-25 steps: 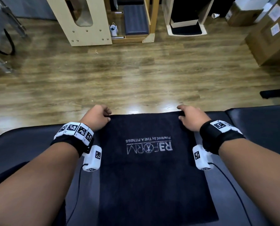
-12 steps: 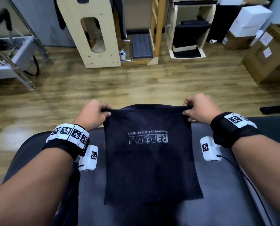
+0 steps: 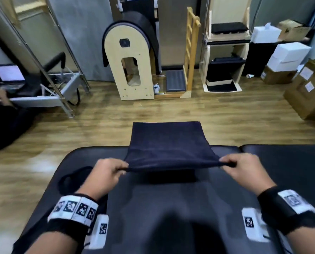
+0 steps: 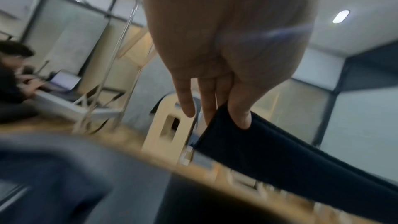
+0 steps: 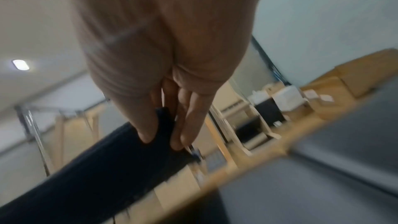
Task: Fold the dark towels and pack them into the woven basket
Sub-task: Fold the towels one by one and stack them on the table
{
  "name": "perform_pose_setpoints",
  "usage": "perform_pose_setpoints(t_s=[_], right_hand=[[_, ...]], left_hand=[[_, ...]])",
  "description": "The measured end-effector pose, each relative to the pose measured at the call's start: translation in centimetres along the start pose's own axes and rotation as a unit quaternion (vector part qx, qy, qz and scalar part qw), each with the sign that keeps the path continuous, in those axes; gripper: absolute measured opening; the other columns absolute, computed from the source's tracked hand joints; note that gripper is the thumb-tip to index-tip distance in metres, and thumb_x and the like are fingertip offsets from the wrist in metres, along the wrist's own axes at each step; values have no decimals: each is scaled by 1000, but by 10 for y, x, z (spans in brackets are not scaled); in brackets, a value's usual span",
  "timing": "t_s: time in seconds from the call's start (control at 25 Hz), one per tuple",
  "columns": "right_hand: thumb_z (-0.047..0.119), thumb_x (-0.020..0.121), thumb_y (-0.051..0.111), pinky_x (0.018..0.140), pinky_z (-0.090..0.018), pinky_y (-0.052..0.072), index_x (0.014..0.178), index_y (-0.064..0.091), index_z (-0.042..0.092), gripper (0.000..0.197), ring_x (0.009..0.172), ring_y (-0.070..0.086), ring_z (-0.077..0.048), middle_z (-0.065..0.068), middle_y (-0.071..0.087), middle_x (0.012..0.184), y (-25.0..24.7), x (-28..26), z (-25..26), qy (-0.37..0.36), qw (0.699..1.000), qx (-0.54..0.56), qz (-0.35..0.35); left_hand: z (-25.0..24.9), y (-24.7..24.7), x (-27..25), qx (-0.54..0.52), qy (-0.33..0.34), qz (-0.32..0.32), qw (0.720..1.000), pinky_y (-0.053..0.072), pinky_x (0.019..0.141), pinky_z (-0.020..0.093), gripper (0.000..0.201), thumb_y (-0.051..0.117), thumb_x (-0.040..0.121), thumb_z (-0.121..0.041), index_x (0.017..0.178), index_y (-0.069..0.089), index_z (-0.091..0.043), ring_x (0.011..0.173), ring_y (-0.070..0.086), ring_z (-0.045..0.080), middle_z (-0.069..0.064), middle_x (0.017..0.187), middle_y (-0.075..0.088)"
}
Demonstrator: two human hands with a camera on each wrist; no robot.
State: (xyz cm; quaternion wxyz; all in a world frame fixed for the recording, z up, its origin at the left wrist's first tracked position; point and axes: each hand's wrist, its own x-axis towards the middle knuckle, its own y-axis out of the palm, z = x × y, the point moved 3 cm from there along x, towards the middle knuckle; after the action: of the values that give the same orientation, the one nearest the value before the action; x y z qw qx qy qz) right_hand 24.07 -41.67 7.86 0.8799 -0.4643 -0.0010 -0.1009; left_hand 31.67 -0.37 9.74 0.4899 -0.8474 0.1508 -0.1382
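Observation:
A dark navy towel (image 3: 166, 143) is stretched in the air above the black padded bench (image 3: 171, 208), its far edge flung out over the floor. My left hand (image 3: 114, 168) pinches its near left corner and my right hand (image 3: 233, 165) pinches its near right corner. In the left wrist view the thumb and fingers of the left hand (image 4: 224, 115) clamp the towel (image 4: 290, 163) edge. The right wrist view shows the right hand (image 5: 163, 134) pinching the towel (image 5: 96, 176) the same way. More dark cloth (image 3: 74, 178) lies on the bench at the left. No woven basket is in view.
Wooden floor lies beyond the bench. A wooden arched barrel (image 3: 132, 61) and shelf units (image 3: 224, 57) stand at the back, cardboard boxes (image 3: 307, 92) at the right. Another person (image 3: 0, 114) sits at the left by a metal frame (image 3: 48, 92).
Both hands have lifted the towel off the bench and pulled its pinched edge toward me, so the rest swung out forward. The logo side no longer shows.

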Motion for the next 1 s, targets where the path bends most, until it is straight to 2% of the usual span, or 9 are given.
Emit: perform_pose_setpoints(t_s=[0.08, 0.24, 0.32, 0.44, 0.6, 0.8, 0.88, 0.96, 1.0], right_hand=[[15, 76, 80, 86, -31, 55, 86, 82, 26, 15, 92, 75, -23, 2, 79, 87, 37, -40, -20, 29, 995, -63, 79], [29, 84, 68, 82, -21, 44, 96, 78, 30, 16, 99, 69, -18, 6, 77, 95, 85, -114, -39, 46, 954, -142, 259], [29, 84, 67, 73, -16, 42, 84, 75, 32, 8, 87, 68, -9, 9, 75, 83, 85, -145, -36, 62, 943, -133, 298], [19, 84, 68, 64, -14, 47, 74, 70, 25, 12, 62, 69, 0, 10, 71, 61, 76, -172, -29, 101, 921, -82, 367], [11, 82, 70, 62, -21, 52, 72, 66, 27, 19, 53, 66, -2, 10, 72, 65, 74, -165, -16, 100, 945, -24, 309], [15, 81, 73, 74, -29, 58, 75, 67, 26, 14, 65, 68, -9, 8, 73, 69, 92, -98, -3, 101, 974, -12, 201], [16, 84, 72, 83, -31, 57, 81, 69, 28, 12, 77, 70, -17, 9, 73, 75, 104, -74, 1, 107, 975, -3, 194], [23, 88, 70, 93, -31, 53, 105, 70, 27, 17, 98, 69, -25, 3, 73, 91, 116, -57, -1, 124, 970, -36, 205], [29, 89, 69, 94, -33, 51, 117, 65, 27, 28, 107, 66, -29, -2, 72, 102, 122, -53, -4, 124, 963, -83, 224]], left_hand=[[22, 54, -38, 24, -36, 110, 993, 53, 87, 24, 22, 76, 77, -9, 91, 76, -26, 90, 72, 11, -5, 90, 78], [45, 118, -104, 53, -73, 276, 957, 51, 83, 25, 12, 65, 84, -24, 93, 72, -25, 86, 68, 8, -4, 85, 75], [48, 125, -133, 22, -82, 328, 941, 49, 76, 26, 8, 63, 85, -24, 79, 66, -20, 74, 64, 8, -3, 73, 69], [44, 118, -162, -34, -89, 394, 914, 32, 60, 28, 30, 59, 83, -18, 61, 41, -12, 56, 35, 9, -3, 58, 38], [46, 103, -169, -72, -134, 344, 927, 29, 58, 23, 39, 57, 88, -12, 53, 40, -15, 53, 34, 7, -7, 53, 35], [66, 89, -132, -49, -228, 216, 948, 40, 54, 18, 40, 59, 92, -14, 53, 55, -21, 56, 57, 9, -7, 58, 60], [72, 93, -119, -19, -239, 197, 950, 46, 68, 24, 31, 58, 93, -18, 63, 61, -21, 76, 65, 18, -1, 74, 68], [78, 104, -107, 11, -241, 193, 951, 49, 92, 31, 15, 58, 93, -21, 92, 73, -22, 104, 65, 25, 4, 104, 73], [79, 111, -103, 27, -230, 191, 954, 47, 100, 34, 22, 60, 91, -22, 110, 71, -24, 113, 62, 24, 3, 117, 70]])
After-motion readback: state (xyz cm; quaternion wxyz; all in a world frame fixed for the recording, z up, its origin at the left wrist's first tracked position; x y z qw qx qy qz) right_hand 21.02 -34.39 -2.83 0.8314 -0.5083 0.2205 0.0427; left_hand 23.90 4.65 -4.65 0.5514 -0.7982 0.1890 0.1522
